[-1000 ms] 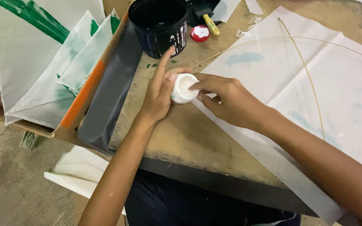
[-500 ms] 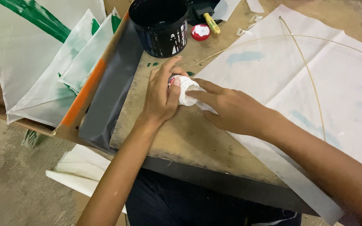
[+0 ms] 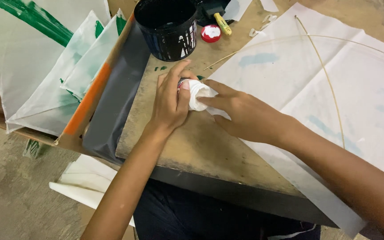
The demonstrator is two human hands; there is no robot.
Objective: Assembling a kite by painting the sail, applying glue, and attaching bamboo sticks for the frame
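Both my hands meet over the wooden board (image 3: 192, 146). My left hand (image 3: 170, 102) curls around a small white bundle (image 3: 199, 94), thumb on top; a dark and red bit shows under the thumb. The fingertips of my right hand (image 3: 241, 113) pinch the bundle's right side. I cannot tell whether it is cloth or paper, or what it covers. A black tub (image 3: 167, 29) with dark contents stands just beyond my left hand. A large white kite sheet (image 3: 361, 89) with thin bamboo sticks (image 3: 325, 75) lies under my right forearm.
A red cap (image 3: 210, 33) and a yellow-handled tool (image 3: 223, 24) lie behind the tub. White kites with green paint (image 3: 45, 71) are stacked at the left beside a grey and orange panel (image 3: 112, 102). Folded white paper (image 3: 85, 182) lies on the floor.
The white round piece sat open between my hands with my left fingers stretched out. My left hand has since closed around it, and my right fingers have pressed in against it.
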